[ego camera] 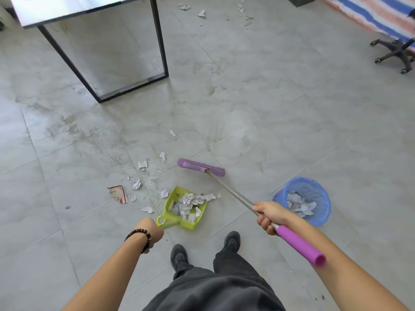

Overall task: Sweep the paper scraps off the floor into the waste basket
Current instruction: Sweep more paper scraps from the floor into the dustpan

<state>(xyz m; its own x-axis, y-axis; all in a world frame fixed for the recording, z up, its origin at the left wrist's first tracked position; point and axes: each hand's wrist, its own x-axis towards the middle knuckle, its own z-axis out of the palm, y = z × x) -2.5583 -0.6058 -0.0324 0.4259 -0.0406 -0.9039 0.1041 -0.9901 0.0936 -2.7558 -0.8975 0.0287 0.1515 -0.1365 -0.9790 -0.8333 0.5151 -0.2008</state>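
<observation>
Left hand (151, 230) fisted on dustpan (186, 207) handle, pan on floor (280, 113), mouth facing 12–1 o'clock, already loaded with scraps. Right hand (268, 215) wrapped round broom (235, 194) shaft just below the purple grip; shaft's long axis running from 4 o'clock at the grip to 10 o'clock at the head. Broom head (201, 167) beyond the pan mouth at 12, looks clear of the paper.

Loose scraps (142, 164) mostly at 10–11 o'clock from the pan, near its left edge; red-printed piece (118, 194) farther out at 9. One small bit (173, 133) farther at 11. Separate cluster (244, 12) well off at 12–1, past the table (89, 10).

Basket (303, 200) at 3 o'clock from the pan, just beside the right forearm, partly filled. Key relation: near scraps all left of pan, broom head right of them, so next stroke probably needs the head carried over to 10 and pulled back toward the mouth. Left hand nearer the scraps; right nearer the basket. Task roughly midway, judging by what's left.
</observation>
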